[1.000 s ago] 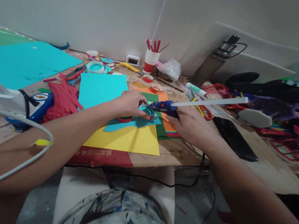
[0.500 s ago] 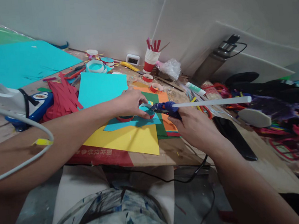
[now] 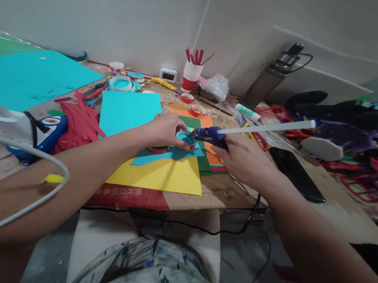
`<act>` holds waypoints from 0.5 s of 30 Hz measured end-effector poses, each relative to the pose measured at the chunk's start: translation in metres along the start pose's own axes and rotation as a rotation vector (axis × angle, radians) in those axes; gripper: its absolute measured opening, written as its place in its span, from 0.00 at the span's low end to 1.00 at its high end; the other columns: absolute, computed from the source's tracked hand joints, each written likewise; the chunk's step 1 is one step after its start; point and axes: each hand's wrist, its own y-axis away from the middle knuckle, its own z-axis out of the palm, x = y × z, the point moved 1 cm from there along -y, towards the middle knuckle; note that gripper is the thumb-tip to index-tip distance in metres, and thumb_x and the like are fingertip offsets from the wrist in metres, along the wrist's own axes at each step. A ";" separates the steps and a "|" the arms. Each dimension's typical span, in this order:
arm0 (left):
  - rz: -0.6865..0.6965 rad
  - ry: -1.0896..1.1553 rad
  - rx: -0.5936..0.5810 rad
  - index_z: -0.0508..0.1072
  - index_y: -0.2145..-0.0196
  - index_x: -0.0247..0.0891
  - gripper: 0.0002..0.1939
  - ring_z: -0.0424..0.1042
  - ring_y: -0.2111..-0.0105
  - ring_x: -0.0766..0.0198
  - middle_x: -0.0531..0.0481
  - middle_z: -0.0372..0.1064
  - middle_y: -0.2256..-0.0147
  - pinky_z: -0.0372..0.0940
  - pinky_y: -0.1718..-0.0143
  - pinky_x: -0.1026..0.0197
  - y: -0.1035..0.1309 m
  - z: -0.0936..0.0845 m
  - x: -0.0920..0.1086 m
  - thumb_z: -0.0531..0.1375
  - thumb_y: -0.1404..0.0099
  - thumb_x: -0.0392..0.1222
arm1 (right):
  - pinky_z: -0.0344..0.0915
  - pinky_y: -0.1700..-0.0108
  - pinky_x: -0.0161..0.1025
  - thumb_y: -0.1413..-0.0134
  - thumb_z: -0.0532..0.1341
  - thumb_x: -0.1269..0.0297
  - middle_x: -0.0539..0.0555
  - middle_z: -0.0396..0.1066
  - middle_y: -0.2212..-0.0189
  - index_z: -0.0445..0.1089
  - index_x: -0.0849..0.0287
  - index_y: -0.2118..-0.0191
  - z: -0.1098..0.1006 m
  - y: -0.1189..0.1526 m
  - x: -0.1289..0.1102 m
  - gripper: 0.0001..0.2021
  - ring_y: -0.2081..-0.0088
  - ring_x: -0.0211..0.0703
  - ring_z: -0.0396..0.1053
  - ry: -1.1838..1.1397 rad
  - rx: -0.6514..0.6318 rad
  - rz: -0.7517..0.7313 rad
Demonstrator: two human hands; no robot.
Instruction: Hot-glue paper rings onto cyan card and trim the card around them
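A small ring (image 3: 192,147), red outside and turquoise inside, is held between the thumb and fingertips of the left hand (image 3: 166,130). It is set on a blue piece (image 3: 177,155), over a yellow sheet (image 3: 159,178). The ring is probably steadied this way so that it is not pushed aside by the nozzle, and its opening is left uncovered towards 3 o'clock. The glue gun (image 3: 210,133) is clamped in the right hand (image 3: 244,156), at 3 o'clock from the ring, with its tip brought close to the rim; whether the rim is touched cannot be told. Whether the trigger is pressed cannot be told either. The glue stick (image 3: 268,128) is pointed out towards 3 o'clock, seemingly kept clear of the fingers.

The left forearm is stretched in from 8 o'clock, with the wrist low and the fingers curled over. The right forearm is brought up from 5 o'clock, and the gun is held almost level. The cord (image 3: 215,234) is hung off the edge at 5 o'clock, perhaps so that the sheets are not dragged. A second ring (image 3: 158,150) is seen at 9 o'clock, partly hidden by the left hand.
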 end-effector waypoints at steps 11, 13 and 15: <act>-0.004 -0.006 -0.018 0.83 0.52 0.40 0.30 0.69 0.60 0.53 0.45 0.76 0.66 0.57 0.61 0.55 -0.001 -0.002 0.002 0.68 0.45 0.64 | 0.64 0.63 0.43 0.35 0.56 0.63 0.62 0.78 0.61 0.74 0.59 0.57 0.003 -0.002 -0.001 0.10 0.62 0.53 0.74 -0.039 0.019 -0.032; -0.004 -0.014 -0.019 0.83 0.53 0.40 0.29 0.70 0.60 0.53 0.45 0.75 0.67 0.57 0.60 0.55 -0.001 -0.002 0.003 0.68 0.45 0.63 | 0.64 0.62 0.43 0.36 0.56 0.64 0.63 0.78 0.59 0.74 0.59 0.55 0.004 -0.003 -0.001 0.11 0.61 0.53 0.74 -0.064 0.019 -0.046; -0.012 -0.030 -0.020 0.83 0.53 0.40 0.29 0.70 0.59 0.52 0.45 0.76 0.66 0.57 0.60 0.55 0.000 -0.003 0.004 0.68 0.45 0.62 | 0.64 0.62 0.43 0.36 0.56 0.65 0.63 0.78 0.58 0.73 0.59 0.54 0.003 -0.003 -0.001 0.11 0.60 0.53 0.74 -0.066 0.022 -0.049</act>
